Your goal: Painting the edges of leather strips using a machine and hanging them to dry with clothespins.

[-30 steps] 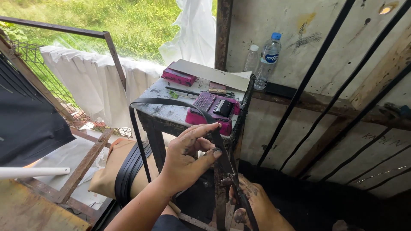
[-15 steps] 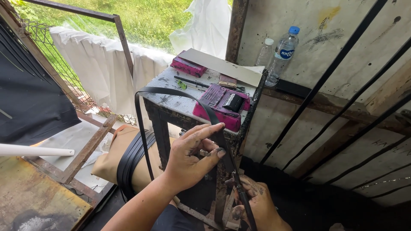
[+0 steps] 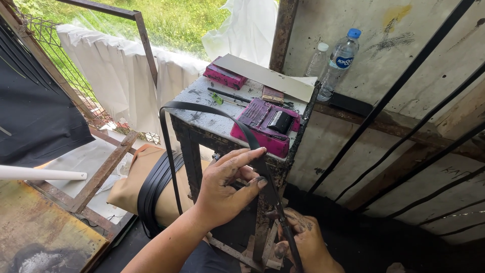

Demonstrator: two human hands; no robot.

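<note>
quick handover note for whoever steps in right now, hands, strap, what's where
Left hand: fingers pressed on the flat black plastic strap beside the rusty metal stand.
Right hand: grip closed on the same strap lower down.
The strap arcs up over the stand's top edge and down to a black coil around a tan sack.
The open pink plastic case lies on the stand, untouched.

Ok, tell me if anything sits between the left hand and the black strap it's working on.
Nothing visible does. The left hand rests directly on the black strap, fingers over it beside the rusty metal stand. The right hand grips the same strap lower down. The magenta case sits on top, clear of both.
</note>
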